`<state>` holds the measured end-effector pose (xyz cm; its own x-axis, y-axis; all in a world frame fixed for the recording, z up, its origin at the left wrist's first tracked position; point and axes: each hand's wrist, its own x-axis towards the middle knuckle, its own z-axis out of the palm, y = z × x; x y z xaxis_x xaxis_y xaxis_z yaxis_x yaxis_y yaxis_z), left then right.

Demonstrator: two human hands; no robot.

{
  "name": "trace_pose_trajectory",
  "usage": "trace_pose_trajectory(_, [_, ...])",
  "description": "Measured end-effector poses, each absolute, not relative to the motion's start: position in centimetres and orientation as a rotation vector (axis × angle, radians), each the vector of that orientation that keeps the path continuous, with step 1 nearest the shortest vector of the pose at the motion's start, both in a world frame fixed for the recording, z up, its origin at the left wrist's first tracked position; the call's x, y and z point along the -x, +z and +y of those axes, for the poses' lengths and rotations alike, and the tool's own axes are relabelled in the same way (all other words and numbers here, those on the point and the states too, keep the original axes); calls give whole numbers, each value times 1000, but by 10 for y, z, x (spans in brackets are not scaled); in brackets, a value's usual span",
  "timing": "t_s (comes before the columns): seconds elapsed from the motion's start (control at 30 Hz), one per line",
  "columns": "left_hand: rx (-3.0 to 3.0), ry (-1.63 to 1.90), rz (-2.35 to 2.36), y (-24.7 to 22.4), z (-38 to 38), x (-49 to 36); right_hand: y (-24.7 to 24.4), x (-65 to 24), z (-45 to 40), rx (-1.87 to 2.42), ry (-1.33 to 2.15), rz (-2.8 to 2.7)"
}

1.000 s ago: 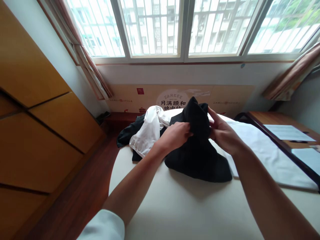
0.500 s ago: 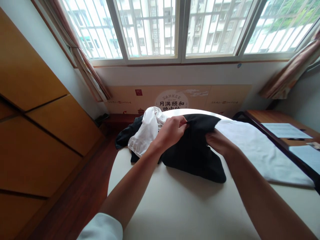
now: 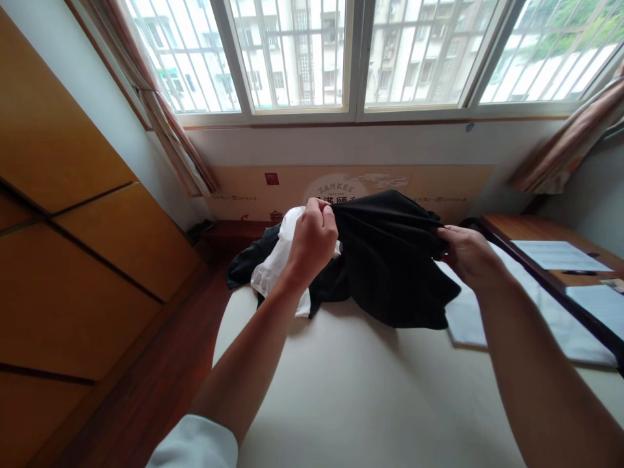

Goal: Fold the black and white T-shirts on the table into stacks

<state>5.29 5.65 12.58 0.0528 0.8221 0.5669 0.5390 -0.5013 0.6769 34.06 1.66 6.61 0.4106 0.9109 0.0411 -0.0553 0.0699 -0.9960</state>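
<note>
The black cloth [image 3: 394, 273] is above the far part of the table [image 3: 370, 396]. The left hand [image 3: 314, 237] closes its fingers on the left end; the right hand [image 3: 468, 253] pinches the right edge. It looks light and soft, best held by edges.

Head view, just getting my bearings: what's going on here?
A person is holding a black cloth up over a white surface, spread between both hands. The left hand pinches one upper corner; the right hand grips the opposite edge, and the fabric hangs in folds between them. Beyond the left forearm lies a crumpled white cloth with dark fabric beside it. A flat white cloth lies by the right forearm.
</note>
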Motion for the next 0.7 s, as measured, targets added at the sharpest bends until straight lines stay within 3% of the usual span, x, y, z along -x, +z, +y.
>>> trace_pose_trajectory(0.13, [-2040,1481,1301,129,55,-54,77,-338,11,1357,615,-913])
trace_pose_trajectory(0.2, [-2096,1384,1184,127,53,-55,86,-324,4,1299,656,-976])
trace_pose_trajectory(0.43, [-2436,359,780,111,51,-49,123,-288,-32,1030,1050,-1273])
trace_pose_trajectory(0.5, [-2454,396,867,115,53,-43,127,-296,-35,1053,980,-1332])
trace_pose_trajectory(0.7, [-2350,1109,1232,145,53,-29,116,-333,-23,1320,323,-1364])
